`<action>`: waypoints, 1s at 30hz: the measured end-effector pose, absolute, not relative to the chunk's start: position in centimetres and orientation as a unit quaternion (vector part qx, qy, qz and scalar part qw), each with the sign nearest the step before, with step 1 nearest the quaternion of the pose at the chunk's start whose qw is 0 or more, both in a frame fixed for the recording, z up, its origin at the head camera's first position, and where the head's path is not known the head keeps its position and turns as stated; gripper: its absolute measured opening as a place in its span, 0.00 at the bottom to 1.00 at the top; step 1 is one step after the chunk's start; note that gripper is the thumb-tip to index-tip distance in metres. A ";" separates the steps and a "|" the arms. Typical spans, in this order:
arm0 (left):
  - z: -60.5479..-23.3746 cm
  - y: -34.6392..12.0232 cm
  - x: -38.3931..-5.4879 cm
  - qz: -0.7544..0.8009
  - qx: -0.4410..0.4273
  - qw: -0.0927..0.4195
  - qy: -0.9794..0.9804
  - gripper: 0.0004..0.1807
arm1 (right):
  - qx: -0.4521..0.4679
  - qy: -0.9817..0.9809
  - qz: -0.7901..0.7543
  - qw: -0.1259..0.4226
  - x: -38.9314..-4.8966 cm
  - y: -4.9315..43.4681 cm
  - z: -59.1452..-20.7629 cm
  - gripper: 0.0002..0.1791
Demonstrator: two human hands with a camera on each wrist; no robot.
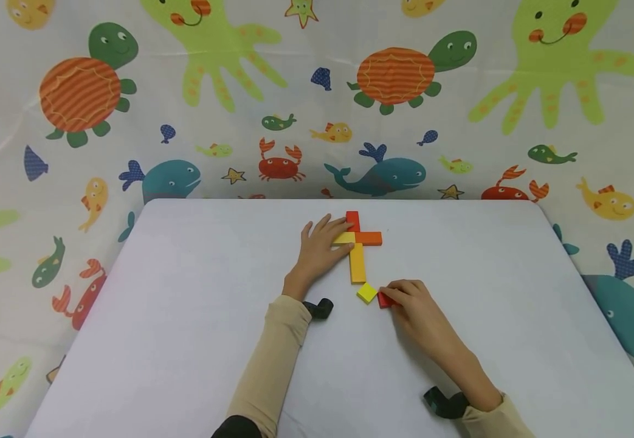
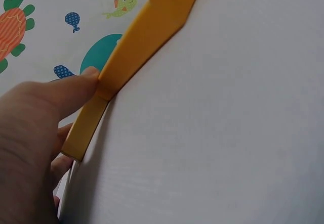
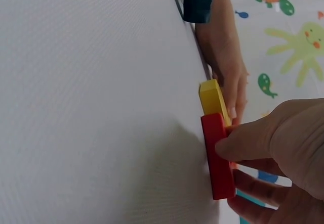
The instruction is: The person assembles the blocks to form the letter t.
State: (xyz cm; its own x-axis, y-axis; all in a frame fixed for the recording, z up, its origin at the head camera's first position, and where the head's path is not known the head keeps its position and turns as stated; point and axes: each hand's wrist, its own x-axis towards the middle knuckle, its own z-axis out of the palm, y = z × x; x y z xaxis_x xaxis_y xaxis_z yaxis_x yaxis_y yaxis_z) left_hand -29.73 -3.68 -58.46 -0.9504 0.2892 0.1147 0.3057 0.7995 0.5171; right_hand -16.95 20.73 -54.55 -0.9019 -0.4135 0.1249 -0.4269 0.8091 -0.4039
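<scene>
My left hand [image 1: 319,250] rests at a group of blocks, thumb and fingers on either side of a yellow block [image 1: 344,238]. Its thumb [image 2: 76,90] lies near where that block meets an upright amber block [image 1: 357,263]. An orange block [image 1: 369,238] extends rightward, and a red block [image 1: 352,220] stands behind, partly beside the left fingers. Below the amber block, a bright yellow block [image 1: 367,294] sits turned at an angle. Close to its right corner, my right hand [image 1: 423,316] pinches another red block [image 3: 217,171] at the tabletop, partly covered by fingers in the head view.
A white tabletop [image 1: 185,340] lies under the blocks. Behind it hangs a cloth [image 1: 240,134] printed with sea animals. Dark wrist-worn devices [image 1: 445,403] sit at both wrists, close above the table.
</scene>
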 end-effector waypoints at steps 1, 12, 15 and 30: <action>-58.4 -3.6 -29.7 -0.275 -0.156 0.016 -0.948 0.32 | 0.221 -0.951 0.216 0.014 -17.0 20.8 -54.5 0.23; -58.3 -3.3 -30.1 -0.272 -0.154 0.020 -0.950 0.32 | 0.225 -0.949 0.220 0.014 -17.5 21.2 -54.6 0.23; -58.4 -3.4 -30.1 -0.272 -0.155 0.019 -0.950 0.33 | 0.224 -0.948 0.226 0.020 -17.5 21.1 -55.0 0.24; -58.6 -3.6 -29.9 -0.270 -0.156 0.020 -0.950 0.32 | 0.180 -0.959 0.214 0.045 -17.9 19.0 -56.2 0.21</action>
